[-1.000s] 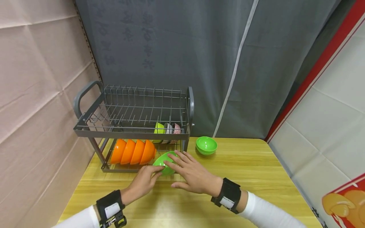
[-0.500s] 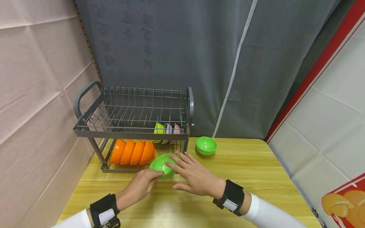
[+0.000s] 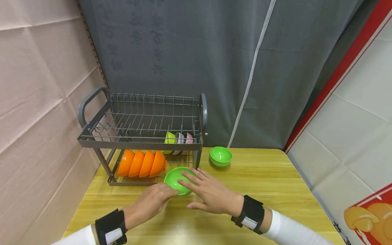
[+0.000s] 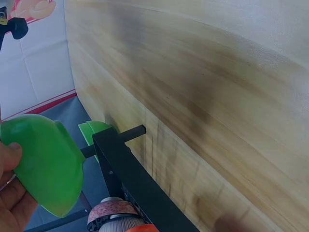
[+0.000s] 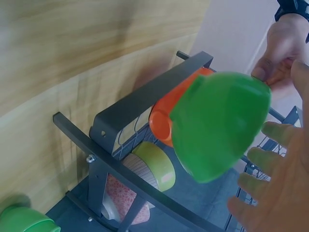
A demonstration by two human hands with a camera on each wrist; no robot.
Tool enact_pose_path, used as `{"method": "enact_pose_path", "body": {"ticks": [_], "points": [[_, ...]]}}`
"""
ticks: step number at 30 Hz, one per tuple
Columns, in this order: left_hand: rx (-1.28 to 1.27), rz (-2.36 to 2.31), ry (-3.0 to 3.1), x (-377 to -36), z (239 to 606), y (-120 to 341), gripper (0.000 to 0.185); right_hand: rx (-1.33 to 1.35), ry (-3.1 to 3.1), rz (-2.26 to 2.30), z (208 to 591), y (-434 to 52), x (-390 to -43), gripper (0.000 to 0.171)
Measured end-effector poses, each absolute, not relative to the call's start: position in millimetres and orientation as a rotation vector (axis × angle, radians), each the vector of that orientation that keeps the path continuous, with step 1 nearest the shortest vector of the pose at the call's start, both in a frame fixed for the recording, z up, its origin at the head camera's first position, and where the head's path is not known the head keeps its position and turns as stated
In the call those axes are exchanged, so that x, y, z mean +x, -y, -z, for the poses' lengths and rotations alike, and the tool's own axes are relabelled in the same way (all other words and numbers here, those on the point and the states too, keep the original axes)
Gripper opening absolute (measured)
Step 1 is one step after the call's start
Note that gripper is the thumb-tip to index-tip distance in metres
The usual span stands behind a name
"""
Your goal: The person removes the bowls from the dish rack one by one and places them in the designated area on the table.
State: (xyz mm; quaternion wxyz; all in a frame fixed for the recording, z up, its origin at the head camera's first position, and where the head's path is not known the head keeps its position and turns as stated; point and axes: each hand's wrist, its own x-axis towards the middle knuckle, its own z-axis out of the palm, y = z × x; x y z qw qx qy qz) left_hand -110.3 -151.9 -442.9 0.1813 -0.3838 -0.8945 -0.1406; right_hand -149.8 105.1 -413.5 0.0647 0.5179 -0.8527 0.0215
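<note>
My left hand (image 3: 150,204) pinches the near left rim of a green bowl (image 3: 174,178) in front of the dish rack's (image 3: 141,146) lower tier. The bowl is tilted, its inside facing up toward the head camera. In the left wrist view, the thumb and fingers hold the edge of the green bowl (image 4: 46,159). On the bowl's right side my right hand (image 3: 211,195) hovers with fingers spread and straight. The right wrist view shows these fingers close to the bowl's underside (image 5: 222,125), with a gap. Several orange bowls (image 3: 142,163) lean in a row on the lower tier.
Nested green bowls (image 3: 220,154) stand on the wooden table (image 3: 260,190), right of the rack. Behind the orange bowls, small yellow-green (image 5: 157,164), striped and pink-speckled bowls (image 5: 128,198) sit on the lower tier. A grey curtain (image 3: 183,51) hangs behind.
The left hand has drawn the green bowl slightly toward me and tipped it, so more of its inside shows. The right hand has lowered a little and stayed spread beside it.
</note>
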Motion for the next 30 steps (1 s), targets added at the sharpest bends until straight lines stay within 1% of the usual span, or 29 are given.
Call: {"method": "enact_pose_path", "body": {"ticks": [7, 16, 22, 25, 30], "points": [[-1.182, 0.375, 2.376, -111, 444, 150, 0.031, 1.608, 2.553, -0.006, 417, -104, -146, 0.076], [-1.236, 0.322, 2.301, -112, 444, 149, 0.032, 1.634, 2.53, 0.019, 422, -103, -145, 0.076], [-1.276, 0.309, 2.277, -111, 443, 148, 0.036, 1.651, 2.507, 0.064, 421, -104, -143, 0.073], [-1.294, 0.287, 2.252, -111, 443, 147, 0.037, 1.669, 2.479, 0.065, 423, -103, -143, 0.067], [-1.306, 0.256, 2.236, -111, 444, 146, 0.035, 1.687, 2.45, 0.056, 426, -102, -143, 0.052]]}}
